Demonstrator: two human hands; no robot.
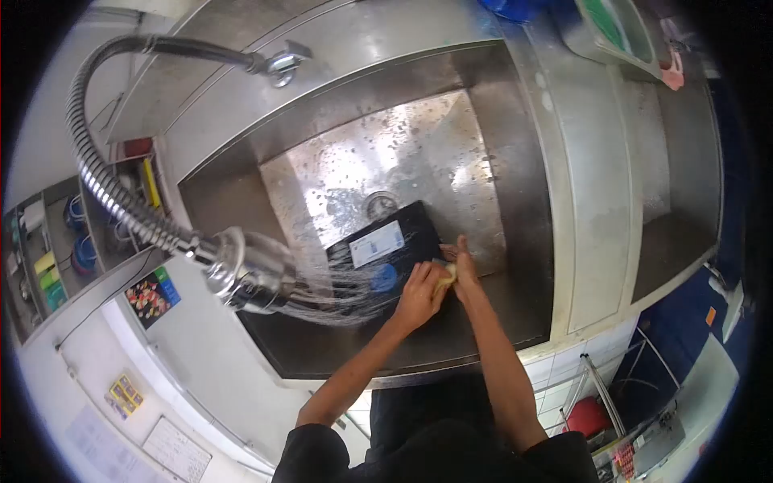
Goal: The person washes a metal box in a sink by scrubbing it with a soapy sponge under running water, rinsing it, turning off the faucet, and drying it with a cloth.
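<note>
A flat black rectangular thing (412,221), with a white label (377,244) and a blue round patch (384,278), lies tilted in the metal sink (523,193); its exact kind is unclear. My left hand (420,293) is closed at its lower right, around one side of a pale yellow sponge or cloth (445,278). From the other side my right hand (465,268) presses the same yellow piece, its thumb up, close to the black thing's right edge. Part of the yellow piece is hidden by my fingers. Water sprays from the tap head (250,270) across the black surface.
A coiled metal hose (101,173) arches over the sink's left side from a wall fitting (286,63). The drain (381,204) lies beyond the black thing. To the right is a second basin (684,177), with a metal container (616,36) above. Shelves (68,217) stand left.
</note>
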